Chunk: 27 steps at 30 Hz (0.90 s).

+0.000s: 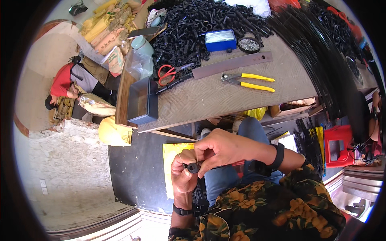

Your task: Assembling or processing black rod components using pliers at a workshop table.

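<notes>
In front of my lap, my left hand (183, 173) is closed around a short black tubular part (193, 168), whose round open end faces up. My right hand (218, 148) meets it from the right, thumb and fingers pinched together right beside the part. A thin strand shows near the fingertips, but what the right hand grips is too small to make out. On the table beyond lie pliers with yellow handles (258, 76), a long flat metal strip (233, 64) and red-handled scissors (165, 73).
A heap of black tubular parts (189, 24) covers the table's back, beside a blue box (221, 46) of thin pale pieces. Long black rods (309, 52) hang over the right side. A grey bin (152, 110) stands at the left edge. Another person (64, 82) bends at far left.
</notes>
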Each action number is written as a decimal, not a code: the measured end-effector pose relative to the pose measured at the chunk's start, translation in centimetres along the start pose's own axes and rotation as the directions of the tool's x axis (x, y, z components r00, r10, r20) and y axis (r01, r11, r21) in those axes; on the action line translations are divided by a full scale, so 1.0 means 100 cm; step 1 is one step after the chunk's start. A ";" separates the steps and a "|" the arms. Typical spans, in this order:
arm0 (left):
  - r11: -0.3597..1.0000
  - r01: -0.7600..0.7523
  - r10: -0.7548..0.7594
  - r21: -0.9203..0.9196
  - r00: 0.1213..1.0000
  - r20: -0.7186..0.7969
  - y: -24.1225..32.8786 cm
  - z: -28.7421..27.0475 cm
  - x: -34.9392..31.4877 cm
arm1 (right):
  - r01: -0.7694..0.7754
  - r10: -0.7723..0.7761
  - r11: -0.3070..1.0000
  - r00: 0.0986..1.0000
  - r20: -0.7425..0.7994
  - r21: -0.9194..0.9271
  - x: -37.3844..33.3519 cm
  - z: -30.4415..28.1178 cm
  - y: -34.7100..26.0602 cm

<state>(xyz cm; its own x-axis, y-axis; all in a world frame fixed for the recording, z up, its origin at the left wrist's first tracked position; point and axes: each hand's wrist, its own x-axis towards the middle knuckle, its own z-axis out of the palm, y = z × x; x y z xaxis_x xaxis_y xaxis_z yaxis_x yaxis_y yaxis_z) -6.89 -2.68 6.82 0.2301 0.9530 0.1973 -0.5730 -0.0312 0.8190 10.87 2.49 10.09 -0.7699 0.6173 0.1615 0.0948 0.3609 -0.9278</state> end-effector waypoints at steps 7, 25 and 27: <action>0.996 -0.039 0.049 0.079 0.991 -0.124 -0.007 -0.002 -0.004 | 0.020 -0.508 0.777 0.611 -0.608 -0.629 -0.009 0.061 0.005; 0.865 -0.075 0.210 0.497 0.952 -0.221 0.016 0.008 -0.029 | 0.303 -0.526 0.832 0.696 -0.489 -0.464 -0.011 0.075 0.032; 0.873 -0.070 0.169 0.483 0.972 -0.164 0.023 0.003 -0.033 | 0.216 -0.408 0.905 0.684 -0.605 -0.366 -0.011 0.075 0.032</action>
<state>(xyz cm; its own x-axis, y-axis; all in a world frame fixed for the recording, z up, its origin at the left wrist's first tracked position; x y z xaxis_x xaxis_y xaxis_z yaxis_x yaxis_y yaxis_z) -8.73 -5.98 8.17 -0.0022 0.9704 0.2417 -0.1367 -0.2397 0.9612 7.32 -2.31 4.40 -0.1830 0.6978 0.6925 0.1509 0.7160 -0.6816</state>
